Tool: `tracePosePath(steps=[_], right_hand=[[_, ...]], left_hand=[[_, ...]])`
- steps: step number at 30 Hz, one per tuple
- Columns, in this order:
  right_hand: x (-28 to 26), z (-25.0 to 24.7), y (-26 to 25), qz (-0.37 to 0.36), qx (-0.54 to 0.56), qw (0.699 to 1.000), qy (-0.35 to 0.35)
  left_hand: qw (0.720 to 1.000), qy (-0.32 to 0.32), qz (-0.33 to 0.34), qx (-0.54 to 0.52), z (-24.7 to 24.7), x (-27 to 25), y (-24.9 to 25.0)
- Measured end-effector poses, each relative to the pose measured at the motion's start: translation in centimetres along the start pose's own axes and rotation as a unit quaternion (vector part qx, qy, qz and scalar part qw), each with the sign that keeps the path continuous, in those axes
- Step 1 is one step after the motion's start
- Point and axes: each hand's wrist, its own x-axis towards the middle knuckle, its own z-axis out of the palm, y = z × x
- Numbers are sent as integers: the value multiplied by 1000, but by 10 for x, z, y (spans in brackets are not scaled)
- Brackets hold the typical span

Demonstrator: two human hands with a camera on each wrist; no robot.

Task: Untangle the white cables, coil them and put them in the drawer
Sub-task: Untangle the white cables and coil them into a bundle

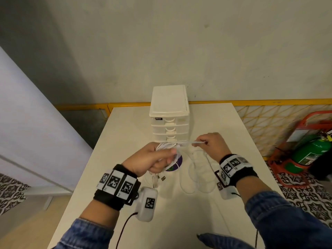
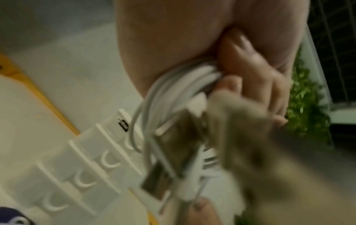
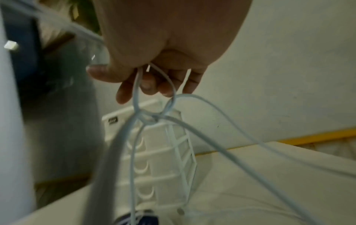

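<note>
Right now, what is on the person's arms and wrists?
Both arms wear blue denim sleeves. Each wrist carries a black band faced with white square-code marker tiles. A white camera pod with its own marker and a dark cable hangs under the left wrist.

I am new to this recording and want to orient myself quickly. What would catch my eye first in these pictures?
First, the two hands working above the white table: the left hand holds a bundle of coiled white cable, and the right hand pinches a strand stretched between them. Loose loops of cable lie on the table below the right hand. Behind the hands stands a white drawer unit, all its drawers closed.
</note>
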Motion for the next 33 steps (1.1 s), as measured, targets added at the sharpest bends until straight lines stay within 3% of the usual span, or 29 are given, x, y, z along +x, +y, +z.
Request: tracePosePath(steps=[3, 6, 10, 13, 17, 20, 23, 26, 28, 33], right_hand=[[2, 19, -7, -15, -16, 999, -24], [-3, 39, -18, -21, -17, 999, -44], [-15, 59, -17, -25, 30, 998, -42], [-20, 62, -23, 0, 43, 994, -98], [-26, 69, -37, 15, 98, 983, -155], [-31, 69, -50, -4, 109, 976, -188], [-30, 59, -66, -18, 139, 975, -175], [-24, 40, -78, -19, 174, 972, -153], [-19, 26, -80, -12, 177, 970, -168], [-18, 16, -65, 29, 253, 949, -185]], left_hand=[[984, -72, 88, -138, 2, 7, 11], [946, -78, 144, -278, -2, 13, 25], [921, -28, 181, -343, -13, 11, 43], [892, -9, 219, -395, -20, 10, 46], [840, 124, 278, -449, -29, 15, 46], [839, 320, 287, -333, -29, 22, 44], [860, 421, 283, -49, -29, 29, 31], [858, 363, 213, 296, -30, 36, 12], [847, 293, 133, 422, -28, 37, 7], [900, 176, 31, 397, -17, 34, 9]])
